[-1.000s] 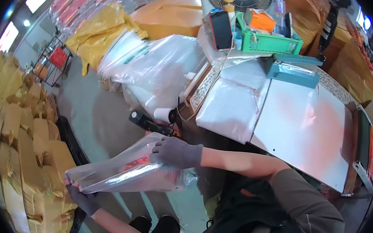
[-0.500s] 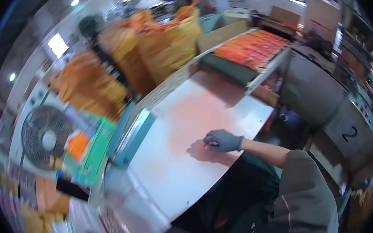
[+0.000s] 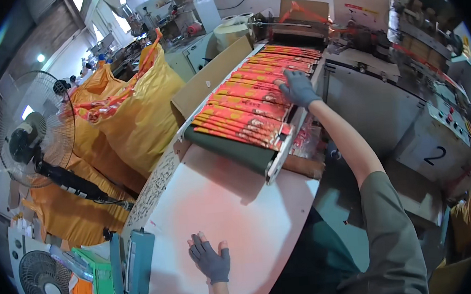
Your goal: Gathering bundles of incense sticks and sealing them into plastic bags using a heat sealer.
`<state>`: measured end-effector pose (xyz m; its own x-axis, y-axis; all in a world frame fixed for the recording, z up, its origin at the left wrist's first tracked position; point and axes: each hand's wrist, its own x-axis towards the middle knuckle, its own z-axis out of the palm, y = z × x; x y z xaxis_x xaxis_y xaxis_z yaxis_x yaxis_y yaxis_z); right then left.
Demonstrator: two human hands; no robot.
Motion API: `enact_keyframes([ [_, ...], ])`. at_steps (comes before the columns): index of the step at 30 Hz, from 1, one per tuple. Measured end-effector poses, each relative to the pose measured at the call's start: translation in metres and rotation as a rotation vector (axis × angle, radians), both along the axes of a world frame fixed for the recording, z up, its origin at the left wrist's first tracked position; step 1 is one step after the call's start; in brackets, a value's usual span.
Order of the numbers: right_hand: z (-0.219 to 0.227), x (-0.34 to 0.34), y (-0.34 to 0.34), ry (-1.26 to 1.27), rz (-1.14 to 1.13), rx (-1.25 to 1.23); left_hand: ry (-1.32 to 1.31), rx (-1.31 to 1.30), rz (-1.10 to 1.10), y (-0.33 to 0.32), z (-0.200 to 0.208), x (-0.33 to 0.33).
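1. Lying on the dark green belt (image 3: pixel 227 147): red packets (image 3: pixel 243 99), overlapping in a long row, its near end just short of the rounded edge above the white tabletop (image 3: pixel 217 190).
2. Reaching with the right hand (image 3: pixel 299 88) to the row's right edge, fingers slightly bent; cannot tell whether pinching a packet or merely touching. Could push overlapping packets askew by dragging sideways.
3. Could scrape the wrist on the metal side rail (image 3: pixel 278 160) by reaching too low across it.
4. With the left hand (image 3: pixel 211 263) spread and holding nothing over the tabletop, well apart from the row: might spill the nearest packets off the belt's end by pulling hard without support there.
5. Might bump the teal device (image 3: pixel 140 268) by sweeping that spread hand leftward.
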<state>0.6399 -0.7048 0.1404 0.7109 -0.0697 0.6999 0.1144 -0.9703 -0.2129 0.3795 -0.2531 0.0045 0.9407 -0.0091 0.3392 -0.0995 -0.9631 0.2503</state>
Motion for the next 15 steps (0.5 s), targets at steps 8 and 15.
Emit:
enact_keyframes([
  [8, -0.024, 0.151, -0.124, 0.165, -0.571, -0.047, 0.074, 0.128, 0.096, -0.03, -0.002, 0.078],
  [15, -0.021, 0.173, -0.168, 0.336, -0.606, -0.013, 0.04, 0.105, 0.137, -0.052, 0.005, 0.1],
])
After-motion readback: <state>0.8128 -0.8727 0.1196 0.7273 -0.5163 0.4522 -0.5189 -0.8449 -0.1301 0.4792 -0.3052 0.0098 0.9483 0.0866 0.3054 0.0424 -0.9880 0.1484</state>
